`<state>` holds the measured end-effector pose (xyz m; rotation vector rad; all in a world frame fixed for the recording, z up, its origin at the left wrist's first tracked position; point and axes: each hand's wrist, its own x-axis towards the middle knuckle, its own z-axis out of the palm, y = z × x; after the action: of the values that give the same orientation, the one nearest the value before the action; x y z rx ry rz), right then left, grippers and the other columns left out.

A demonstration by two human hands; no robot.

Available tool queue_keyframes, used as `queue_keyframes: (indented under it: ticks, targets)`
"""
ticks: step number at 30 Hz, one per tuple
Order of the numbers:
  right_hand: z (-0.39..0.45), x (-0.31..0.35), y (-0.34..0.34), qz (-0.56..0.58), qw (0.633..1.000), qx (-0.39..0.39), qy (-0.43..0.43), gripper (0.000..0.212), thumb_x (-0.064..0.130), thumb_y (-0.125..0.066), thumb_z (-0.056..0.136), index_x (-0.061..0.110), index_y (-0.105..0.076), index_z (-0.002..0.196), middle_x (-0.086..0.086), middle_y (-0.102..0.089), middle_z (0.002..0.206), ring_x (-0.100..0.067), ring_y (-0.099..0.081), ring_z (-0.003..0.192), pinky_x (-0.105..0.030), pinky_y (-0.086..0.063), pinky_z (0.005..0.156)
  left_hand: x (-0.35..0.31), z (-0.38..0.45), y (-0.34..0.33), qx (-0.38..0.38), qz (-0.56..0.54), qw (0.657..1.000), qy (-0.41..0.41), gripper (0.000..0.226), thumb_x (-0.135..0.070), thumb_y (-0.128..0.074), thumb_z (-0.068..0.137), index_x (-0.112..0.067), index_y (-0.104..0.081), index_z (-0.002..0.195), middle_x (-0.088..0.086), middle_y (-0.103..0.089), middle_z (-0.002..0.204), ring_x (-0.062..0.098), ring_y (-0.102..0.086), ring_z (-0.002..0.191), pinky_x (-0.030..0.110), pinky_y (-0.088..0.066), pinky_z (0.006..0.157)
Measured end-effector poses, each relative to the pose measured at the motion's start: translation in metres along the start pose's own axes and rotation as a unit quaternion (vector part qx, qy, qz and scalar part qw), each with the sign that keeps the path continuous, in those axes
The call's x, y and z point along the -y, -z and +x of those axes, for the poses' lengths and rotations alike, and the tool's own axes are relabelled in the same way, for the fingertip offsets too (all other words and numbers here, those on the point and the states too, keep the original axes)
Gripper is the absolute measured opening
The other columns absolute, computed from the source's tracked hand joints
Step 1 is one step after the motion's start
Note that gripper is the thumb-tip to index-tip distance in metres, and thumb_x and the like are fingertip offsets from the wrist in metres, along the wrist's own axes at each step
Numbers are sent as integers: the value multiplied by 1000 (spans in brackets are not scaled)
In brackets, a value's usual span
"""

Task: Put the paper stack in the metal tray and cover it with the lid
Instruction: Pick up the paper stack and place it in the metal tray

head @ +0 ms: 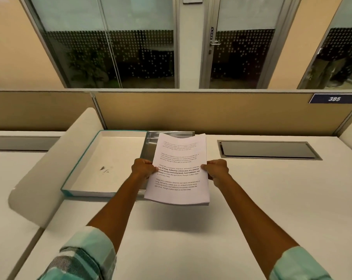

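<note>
A stack of white printed paper (179,170) hangs above the desk, held by both sides. My left hand (143,168) grips its left edge and my right hand (216,170) grips its right edge. Behind and under the stack lies the shiny metal tray (151,144), mostly hidden by the paper; only its left wall and far rim show. The lid (102,164), teal outside and white inside, lies upside down on the desk just left of the tray, touching it.
A curved white divider (49,168) rises left of the lid. A tan partition (211,112) runs along the back of the white desk (272,199). A grey cable hatch (268,149) sits at the right rear, another at the far left.
</note>
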<state>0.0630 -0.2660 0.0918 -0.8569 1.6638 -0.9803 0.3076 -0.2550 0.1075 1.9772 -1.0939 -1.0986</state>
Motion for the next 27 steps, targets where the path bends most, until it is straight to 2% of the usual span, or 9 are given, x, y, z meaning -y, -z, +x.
queue_keyframes:
  ticks: [9, 13, 15, 21, 27]
  targets:
    - [46, 12, -65, -56, 997, -34, -25, 17, 16, -75, 82, 10, -62, 91, -13, -70, 110, -30, -68, 86, -41, -58, 82, 6, 74, 23, 19, 7, 1000, -5, 29, -19, -73, 83, -3, -67, 106, 18, -70, 117, 38, -70, 97, 49, -56, 92]
    - [65, 21, -82, -101, 993, -50, -38, 21, 21, -74, 82, 12, -59, 92, -7, -65, 95, -20, -64, 67, -27, -52, 56, 9, 104, 21, 27, 0, 1000, -3, 28, -17, -71, 85, -2, -67, 108, 18, -70, 117, 39, -69, 98, 50, -56, 92]
    - [76, 21, -91, -118, 990, -58, -43, 21, 23, -74, 82, 12, -58, 93, -4, -63, 90, -18, -61, 62, -25, -47, 51, 12, 118, 19, 25, 2, 1000, 1, 27, -16, -71, 85, -1, -67, 108, 19, -70, 116, 39, -69, 98, 49, -56, 92]
    - [107, 11, -111, -145, 985, -65, -61, 24, 21, -72, 83, 10, -59, 99, -9, -67, 99, -26, -66, 77, -34, -55, 68, 22, 150, 9, 15, 37, 999, -11, 27, -14, -70, 85, -1, -69, 108, 19, -71, 115, 39, -70, 96, 46, -56, 89]
    - [122, -3, -117, -165, 982, -70, -53, 26, 18, -68, 86, 5, -64, 108, -13, -70, 109, -32, -70, 90, -35, -55, 71, 32, 162, -4, 10, 103, 993, -64, 24, -12, -70, 84, 2, -71, 103, 21, -71, 115, 39, -70, 97, 40, -56, 84]
